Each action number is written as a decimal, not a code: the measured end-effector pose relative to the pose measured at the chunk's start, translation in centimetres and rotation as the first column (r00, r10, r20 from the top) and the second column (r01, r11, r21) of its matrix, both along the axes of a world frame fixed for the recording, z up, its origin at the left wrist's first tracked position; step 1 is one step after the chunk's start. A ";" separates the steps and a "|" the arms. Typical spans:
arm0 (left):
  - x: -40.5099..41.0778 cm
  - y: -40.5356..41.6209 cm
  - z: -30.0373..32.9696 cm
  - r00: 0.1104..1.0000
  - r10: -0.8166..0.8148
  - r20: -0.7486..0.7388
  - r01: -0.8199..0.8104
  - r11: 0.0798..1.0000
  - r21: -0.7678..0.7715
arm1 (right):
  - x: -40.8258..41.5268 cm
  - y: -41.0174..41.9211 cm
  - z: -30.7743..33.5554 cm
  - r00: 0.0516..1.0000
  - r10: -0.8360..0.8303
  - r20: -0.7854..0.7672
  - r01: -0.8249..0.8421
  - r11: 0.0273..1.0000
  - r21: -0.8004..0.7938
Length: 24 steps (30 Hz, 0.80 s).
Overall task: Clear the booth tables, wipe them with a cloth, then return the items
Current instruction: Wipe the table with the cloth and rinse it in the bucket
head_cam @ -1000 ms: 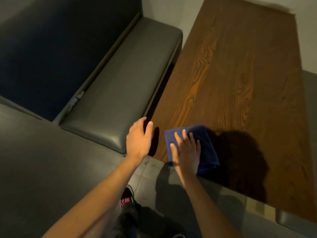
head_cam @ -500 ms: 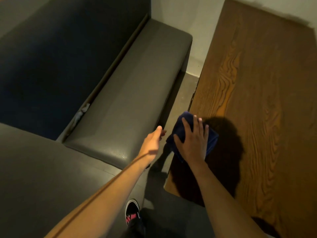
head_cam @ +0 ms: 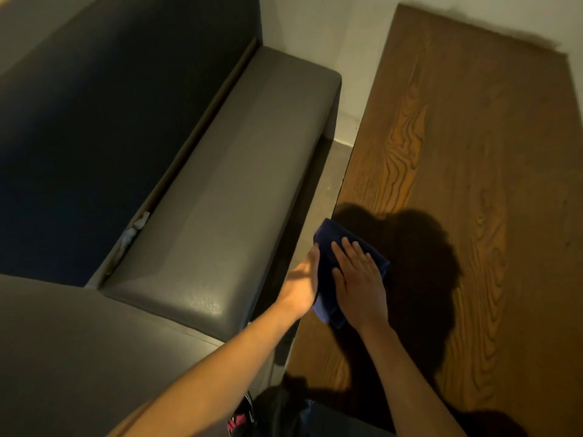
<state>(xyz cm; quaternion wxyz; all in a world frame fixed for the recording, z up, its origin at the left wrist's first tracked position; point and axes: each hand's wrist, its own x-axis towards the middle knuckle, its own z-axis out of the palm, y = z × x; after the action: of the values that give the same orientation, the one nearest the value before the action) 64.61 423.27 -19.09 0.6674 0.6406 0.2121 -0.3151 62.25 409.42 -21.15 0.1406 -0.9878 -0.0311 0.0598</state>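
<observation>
Head view shows a bare table (head_cam: 457, 152), so clearing looks done and wiping is under way: the right hand (head_cam: 359, 275) presses flat, fingers straight, on a blue cloth (head_cam: 328, 234) at the table's left edge. The left hand (head_cam: 303, 279) touches the cloth's overhanging side, its fingers hidden, so I cannot tell their state. Returning items remains; none show, and shadow hides the near tabletop.

No text, label, brand or number can be read anywhere.
</observation>
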 end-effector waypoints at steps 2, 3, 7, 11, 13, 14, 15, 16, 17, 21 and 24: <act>1.4 -1.0 -0.1 0.999 -0.036 0.039 0.034 0.999 0.041 | 1.4 -0.5 -0.2 1.000 0.012 0.016 -0.012 1.000 -0.017; 2.1 -1.5 0.1 0.999 -0.010 0.047 0.009 1.000 0.025 | 2.2 -0.8 -0.3 0.999 0.023 0.026 -0.023 0.999 -0.025; 6.7 -4.5 -5.9 0.993 0.120 -0.016 -0.120 0.993 -0.015 | 6.7 -2.8 -0.2 0.999 0.034 0.041 -0.035 0.999 0.042; 10.1 -5.5 -0.1 0.996 0.091 -0.005 -0.091 0.995 0.040 | 10.3 -3.9 0.7 0.998 0.061 0.021 -0.063 0.995 0.079; 11.5 -5.7 1.2 0.999 0.020 0.050 -0.024 0.996 0.085 | 12.0 -4.4 1.0 0.997 0.074 0.017 -0.075 0.994 0.076; 12.5 -6.0 1.2 0.998 0.007 0.061 -0.012 0.996 0.089 | 13.0 -4.8 1.0 0.997 0.080 0.010 -0.080 0.994 0.076; 13.2 -6.1 1.4 0.998 0.000 0.068 -0.007 0.995 0.099 | 13.8 -5.1 0.9 0.996 0.088 0.000 -0.087 0.993 0.078; 14.3 -6.3 1.2 0.998 0.015 0.063 -0.022 0.994 0.110 | 14.9 -5.5 0.8 0.996 0.093 -0.005 -0.092 0.993 0.080; 15.2 -6.5 1.0 0.999 0.019 0.045 -0.025 0.993 0.117 | 15.7 -5.8 0.7 0.996 0.092 -0.015 -0.090 0.992 0.089; 19.9 -8.0 0.6 0.999 0.011 0.032 -0.015 0.992 0.124 | 19.7 -6.8 0.6 0.998 0.057 -0.017 -0.055 0.994 0.098; 23.8 -9.1 -0.2 0.998 0.052 -0.040 -0.049 0.996 0.070 | 22.9 -7.8 0.3 0.999 0.046 0.005 -0.046 0.997 0.054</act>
<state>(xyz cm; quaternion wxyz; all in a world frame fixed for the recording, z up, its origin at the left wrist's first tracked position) 88.44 414.14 -19.28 0.6482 0.6508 0.2528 -0.3040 85.14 401.59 -20.90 0.1657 -0.9827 -0.0557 0.0605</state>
